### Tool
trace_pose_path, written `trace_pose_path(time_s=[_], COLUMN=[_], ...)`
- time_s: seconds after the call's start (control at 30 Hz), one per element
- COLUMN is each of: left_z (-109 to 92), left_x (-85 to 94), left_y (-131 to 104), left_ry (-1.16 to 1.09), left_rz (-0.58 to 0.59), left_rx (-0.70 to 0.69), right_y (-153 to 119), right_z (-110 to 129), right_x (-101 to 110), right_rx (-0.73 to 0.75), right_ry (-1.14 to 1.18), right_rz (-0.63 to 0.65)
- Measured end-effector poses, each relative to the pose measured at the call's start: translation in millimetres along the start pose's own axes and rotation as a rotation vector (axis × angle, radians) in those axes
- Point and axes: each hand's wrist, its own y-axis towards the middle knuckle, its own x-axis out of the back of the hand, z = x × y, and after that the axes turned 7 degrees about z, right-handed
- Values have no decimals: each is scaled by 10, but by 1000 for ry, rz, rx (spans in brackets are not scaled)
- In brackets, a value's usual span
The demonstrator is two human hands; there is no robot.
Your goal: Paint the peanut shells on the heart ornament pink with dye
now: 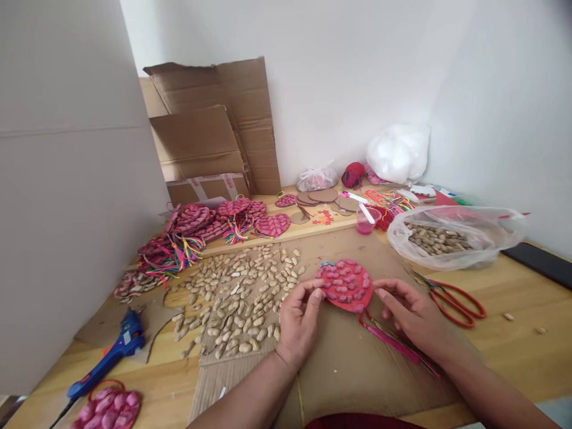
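Note:
A round red disc covered with rows of pink-painted peanut shells is tilted up above the cardboard sheet. My left hand pinches its left edge between thumb and fingers. On the opposite edge, my right hand is closed with thumb and fingertips at the rim. From the disc's lower edge a pink and green cord tassel trails to the right, passing beneath my right hand. A small blue-green loop shows at the disc's top left.
Loose peanuts spread left of my hands. A blue glue gun lies far left, red-handled scissors right. A plastic bag of peanuts, a cup of pink paint and finished pink pieces stand behind.

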Motion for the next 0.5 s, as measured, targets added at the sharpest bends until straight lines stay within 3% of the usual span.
trace_pose_path(time_s=[0.5], left_z=[-18], left_x=[9], left_y=[-69], left_ry=[228], left_rz=[87], left_rx=[-21], right_y=[54], right_z=[-119], right_x=[74], right_rx=[65], right_ry=[24], right_rz=[58])
